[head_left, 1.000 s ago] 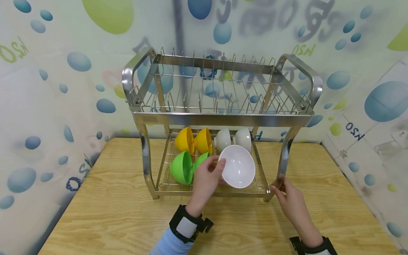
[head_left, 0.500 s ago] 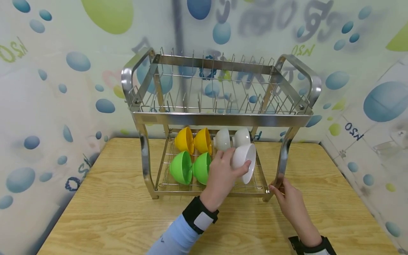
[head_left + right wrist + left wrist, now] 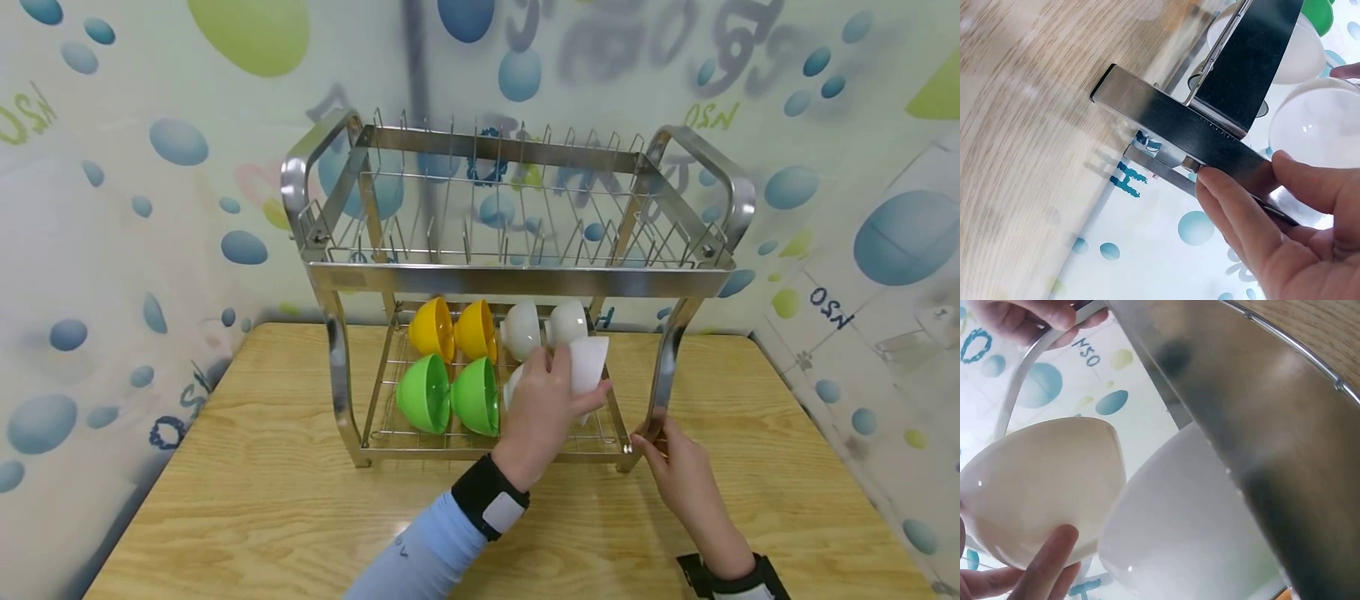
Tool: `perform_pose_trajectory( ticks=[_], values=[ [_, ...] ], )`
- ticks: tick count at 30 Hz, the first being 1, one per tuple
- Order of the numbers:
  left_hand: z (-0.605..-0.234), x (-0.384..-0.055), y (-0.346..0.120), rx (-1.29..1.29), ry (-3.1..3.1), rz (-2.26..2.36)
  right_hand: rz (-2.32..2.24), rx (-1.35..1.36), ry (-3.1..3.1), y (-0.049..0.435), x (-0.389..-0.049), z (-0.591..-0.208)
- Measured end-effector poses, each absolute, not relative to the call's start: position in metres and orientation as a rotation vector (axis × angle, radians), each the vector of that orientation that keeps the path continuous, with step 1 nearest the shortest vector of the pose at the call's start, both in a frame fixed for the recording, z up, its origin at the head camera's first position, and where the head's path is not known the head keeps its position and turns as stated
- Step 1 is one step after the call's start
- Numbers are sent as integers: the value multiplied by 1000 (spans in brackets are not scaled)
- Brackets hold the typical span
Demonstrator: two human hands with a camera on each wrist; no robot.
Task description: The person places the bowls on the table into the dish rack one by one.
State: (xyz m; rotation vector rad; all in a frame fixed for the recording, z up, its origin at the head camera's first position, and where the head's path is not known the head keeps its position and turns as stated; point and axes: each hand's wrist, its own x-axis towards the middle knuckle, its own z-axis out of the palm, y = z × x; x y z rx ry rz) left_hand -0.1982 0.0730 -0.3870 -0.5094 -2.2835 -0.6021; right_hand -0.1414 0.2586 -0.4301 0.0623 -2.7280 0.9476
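In the head view my left hand (image 3: 542,412) holds a white bowl (image 3: 588,363) by its side, over the front right of the dish rack's lower shelf. The bowl is turned on its side, its mouth facing right. Another white bowl (image 3: 513,386) sits just left of it, mostly hidden behind my hand; in the left wrist view this second bowl (image 3: 1179,531) stands beside the held bowl (image 3: 1047,487). My right hand (image 3: 681,479) grips the rack's front right leg (image 3: 666,367) near the bottom, thumb and fingers around the metal leg (image 3: 1166,119) in the right wrist view.
On the lower shelf stand two yellow bowls (image 3: 432,330) and two white bowls (image 3: 521,331) at the back, two green bowls (image 3: 423,393) front left. Above them spans the upper wire tier (image 3: 517,208). The rack stands on a wooden table (image 3: 262,500) before a patterned wall (image 3: 112,250).
My left hand has moved right with the white bowl and turned it, so its mouth swings from facing me to facing right. The right hand stays on the rack leg.
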Motion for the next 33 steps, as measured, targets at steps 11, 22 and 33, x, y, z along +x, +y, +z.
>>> perform_pose_trajectory(
  ticks=[11, 22, 33],
  values=[
    [-404, -206, 91, -495, -2272, -387, 945, 63, -2718, 258, -142, -430],
    [-418, -212, 104, -466, -2316, -214, 958, 59, -2721, 258, -141, -430],
    [-425, -213, 108, -454, -2406, -113, 965, 62, -2711, 257, -141, -430]
  ],
)
